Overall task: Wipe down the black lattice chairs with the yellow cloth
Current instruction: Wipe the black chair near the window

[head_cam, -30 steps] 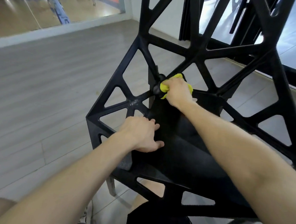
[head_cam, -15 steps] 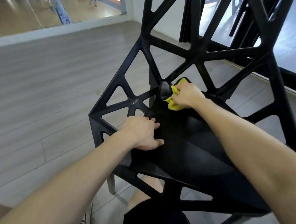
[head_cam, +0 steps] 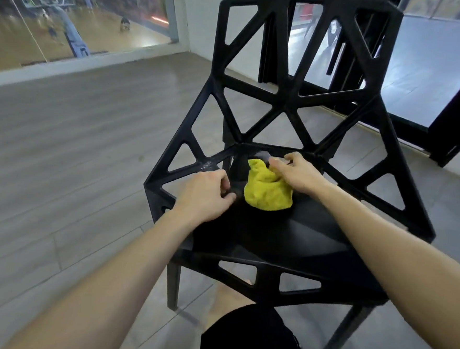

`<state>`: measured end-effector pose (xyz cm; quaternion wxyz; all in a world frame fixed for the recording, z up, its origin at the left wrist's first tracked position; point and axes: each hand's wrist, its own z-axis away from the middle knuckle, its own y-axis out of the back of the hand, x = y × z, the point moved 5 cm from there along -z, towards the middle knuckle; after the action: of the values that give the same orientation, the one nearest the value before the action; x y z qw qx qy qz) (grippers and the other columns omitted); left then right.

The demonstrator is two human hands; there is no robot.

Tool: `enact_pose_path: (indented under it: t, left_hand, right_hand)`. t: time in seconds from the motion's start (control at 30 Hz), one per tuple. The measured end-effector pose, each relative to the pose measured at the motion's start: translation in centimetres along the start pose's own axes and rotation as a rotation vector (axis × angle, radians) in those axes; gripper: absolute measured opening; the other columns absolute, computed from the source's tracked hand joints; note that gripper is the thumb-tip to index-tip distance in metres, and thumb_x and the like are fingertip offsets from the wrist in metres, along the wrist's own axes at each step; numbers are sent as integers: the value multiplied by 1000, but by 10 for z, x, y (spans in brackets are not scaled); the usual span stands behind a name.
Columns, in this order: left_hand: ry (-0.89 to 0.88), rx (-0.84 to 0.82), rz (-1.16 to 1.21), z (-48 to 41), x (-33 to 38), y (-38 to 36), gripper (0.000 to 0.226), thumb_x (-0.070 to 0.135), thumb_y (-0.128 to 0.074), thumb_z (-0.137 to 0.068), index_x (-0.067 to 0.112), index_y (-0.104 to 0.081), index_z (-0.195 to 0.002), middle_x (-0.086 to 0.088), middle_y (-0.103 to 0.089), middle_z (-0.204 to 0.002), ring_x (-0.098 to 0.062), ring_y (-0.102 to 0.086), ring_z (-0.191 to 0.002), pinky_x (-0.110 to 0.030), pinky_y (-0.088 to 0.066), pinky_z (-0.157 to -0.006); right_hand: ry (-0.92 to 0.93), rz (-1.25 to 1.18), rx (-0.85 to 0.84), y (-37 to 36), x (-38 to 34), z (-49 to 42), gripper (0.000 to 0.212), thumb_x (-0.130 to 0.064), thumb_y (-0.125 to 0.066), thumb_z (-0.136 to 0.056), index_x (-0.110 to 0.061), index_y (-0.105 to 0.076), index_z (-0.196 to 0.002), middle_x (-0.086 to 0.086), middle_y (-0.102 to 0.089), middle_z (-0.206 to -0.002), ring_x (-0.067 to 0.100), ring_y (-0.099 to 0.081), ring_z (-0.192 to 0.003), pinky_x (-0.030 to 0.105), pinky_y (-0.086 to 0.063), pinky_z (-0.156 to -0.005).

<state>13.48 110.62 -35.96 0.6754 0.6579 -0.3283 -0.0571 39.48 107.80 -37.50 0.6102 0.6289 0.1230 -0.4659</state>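
A black lattice chair (head_cam: 305, 97) stands right in front of me, its seat toward me and its open-work back rising behind. The yellow cloth (head_cam: 267, 189) is bunched on the rear part of the seat. My right hand (head_cam: 297, 173) grips the cloth's upper right side and presses it down near the seat's back corner. My left hand (head_cam: 205, 194) rests on the seat's left edge, fingers curled against the black surface just left of the cloth, holding nothing.
Grey plank floor (head_cam: 62, 149) spreads to the left. A glass wall (head_cam: 71, 13) looks onto a sports court at the back left. Black door frames (head_cam: 455, 130) and glass panels stand behind the chair on the right. My knee in black shorts (head_cam: 250, 336) is below the seat.
My right hand has brought the cloth down from the joint at the back onto the seat, where it now lies more spread out. The view has pulled back; my left hand stays on the seat's left edge.
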Motion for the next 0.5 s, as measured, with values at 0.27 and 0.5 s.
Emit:
enact_pose_path:
  t: [0.27, 0.5]
  left_hand:
    - [-131, -162, 87, -14, 30, -31, 33, 49, -77, -84, 33, -69, -111, 14, -73, -102, -15, -68, -100, -36, -50, -89]
    - [-337, -90, 347, -34, 29, -4, 66, 34, -87, -77, 36, -58, -137, 4, -62, -115, -20, -65, -104, -37, -54, -89]
  right_hand:
    - [249, 450, -110, -20, 30, 68, 75, -43, -78, -75, -28, -51, -143, 0, -69, -126, 23, -67, -111, 41, -55, -98]
    - [92, 84, 220, 7, -24, 77, 26, -47, -57, -90, -26, -69, -99, -2, -73, -91, 22, -69, -90, 40, -55, -77]
